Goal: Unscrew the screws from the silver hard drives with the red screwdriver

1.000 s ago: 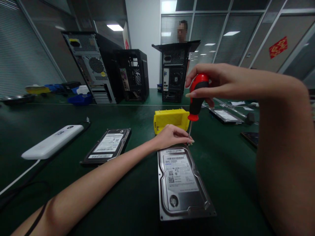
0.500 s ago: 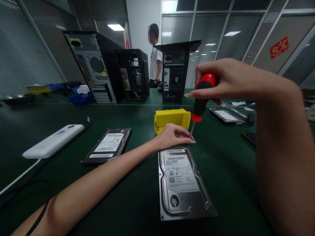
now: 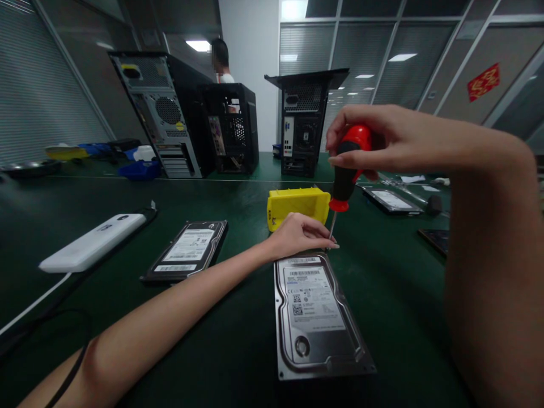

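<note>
Both forearms bare, no sleeves in view, left hand and right hand ungloved, no rings or watch visible, fingernails on the left hand longish and plain, a thin dark strap or cord crossing the left upper arm at the frame's lower edge.

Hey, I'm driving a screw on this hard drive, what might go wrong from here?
1. The screwdriver is held only at its handle top by the right hand; the tip could slip and jab the left hand's fingers beside it.
2. The drive lies loose on the table, so it may shift under pressure.
</note>
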A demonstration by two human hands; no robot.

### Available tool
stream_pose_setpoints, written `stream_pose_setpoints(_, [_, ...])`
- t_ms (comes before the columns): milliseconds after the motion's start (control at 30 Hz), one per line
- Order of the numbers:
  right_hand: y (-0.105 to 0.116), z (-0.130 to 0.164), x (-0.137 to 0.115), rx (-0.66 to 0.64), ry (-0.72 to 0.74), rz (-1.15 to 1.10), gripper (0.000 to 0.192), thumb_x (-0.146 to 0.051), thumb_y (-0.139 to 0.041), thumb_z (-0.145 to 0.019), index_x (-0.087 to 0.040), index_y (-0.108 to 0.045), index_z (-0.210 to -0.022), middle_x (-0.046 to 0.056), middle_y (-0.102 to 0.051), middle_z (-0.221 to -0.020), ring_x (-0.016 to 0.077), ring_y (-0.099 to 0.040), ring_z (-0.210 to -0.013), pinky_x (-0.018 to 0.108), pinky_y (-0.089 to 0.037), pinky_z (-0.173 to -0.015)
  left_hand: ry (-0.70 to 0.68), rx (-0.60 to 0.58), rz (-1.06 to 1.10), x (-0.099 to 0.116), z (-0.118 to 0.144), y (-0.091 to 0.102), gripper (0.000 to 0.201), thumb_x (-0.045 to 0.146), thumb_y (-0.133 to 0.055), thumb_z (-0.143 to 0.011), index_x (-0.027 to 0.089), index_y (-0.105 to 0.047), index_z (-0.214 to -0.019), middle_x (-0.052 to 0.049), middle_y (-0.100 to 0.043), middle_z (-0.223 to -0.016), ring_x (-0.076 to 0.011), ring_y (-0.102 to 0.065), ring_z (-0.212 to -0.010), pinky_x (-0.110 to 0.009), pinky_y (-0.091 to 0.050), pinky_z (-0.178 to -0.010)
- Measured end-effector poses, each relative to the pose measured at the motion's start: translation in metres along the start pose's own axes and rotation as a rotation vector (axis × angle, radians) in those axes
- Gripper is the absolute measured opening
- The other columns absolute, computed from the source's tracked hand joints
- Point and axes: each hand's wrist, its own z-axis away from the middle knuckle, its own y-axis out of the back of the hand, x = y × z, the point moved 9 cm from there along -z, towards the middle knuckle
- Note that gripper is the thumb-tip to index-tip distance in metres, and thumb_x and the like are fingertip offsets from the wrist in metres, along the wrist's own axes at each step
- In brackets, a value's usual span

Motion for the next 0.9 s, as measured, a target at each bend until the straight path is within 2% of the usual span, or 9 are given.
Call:
stream_pose_setpoints(133, [-0.0044, -0.0031, -0.0060, -0.041, 0.050, -0.011, 0.034, -0.050, -0.052, -0.080, -0.021, -0.056, -0.097, 0.000, -0.056, -0.083, 0.0062, -0.049, -0.060, 0.015, -0.039, -0.044, -0.016, -0.026, -0.049, 0.0035, 0.0005, -0.0030, 0.022, 0.029, -0.068, -0.073, 0.009, -0.070, -0.082, -0.010, -0.072, -0.088, -0.0155, -0.066, -0.077, -0.028, -0.053, -0.074])
stream_pose_setpoints(400, [-0.0034, -0.0031, -0.0074, -0.026, 0.037, -0.022, 0.036, -0.049, -0.054, -0.079, -0.018, -0.059, -0.096, -0.001, -0.056, -0.077, 0.0046, -0.051, -0.057, 0.013, -0.039, -0.041, -0.017, -0.040, -0.035, 0.0029, 0.0001, -0.0027, 0.024, 0.029, -0.067, -0.074, 0.008, -0.070, -0.084, -0.011, -0.072, -0.089, -0.0160, -0.066, -0.077, -0.027, -0.052, -0.072])
stream_pose_setpoints(600, [-0.0027, -0.0029, -0.0051, -0.012, 0.025, -0.027, 0.035, -0.047, -0.054, -0.079, -0.018, -0.059, -0.097, 0.000, -0.057, -0.078, 0.0035, -0.049, -0.054, 0.012, -0.037, -0.039, -0.005, -0.063, -0.146, -0.0016, -0.0004, -0.0021, 0.028, 0.035, -0.064, -0.076, 0.011, -0.071, -0.087, -0.008, -0.071, -0.080, -0.0153, -0.064, -0.071, -0.025, -0.049, -0.065])
stream_pose_setpoints(900, [0.0000, -0.0025, -0.0036, 0.005, -0.010, 0.003, 0.037, -0.052, -0.054, -0.078, -0.021, -0.059, -0.097, 0.001, -0.060, -0.083, 0.0072, -0.053, -0.060, 0.016, -0.042, -0.042, -0.035, -0.047, -0.161, -0.0008, -0.0004, 0.0001, 0.025, 0.033, -0.064, -0.077, 0.010, -0.071, -0.085, -0.007, -0.071, -0.078, -0.0122, -0.062, -0.067, -0.021, -0.045, -0.060])
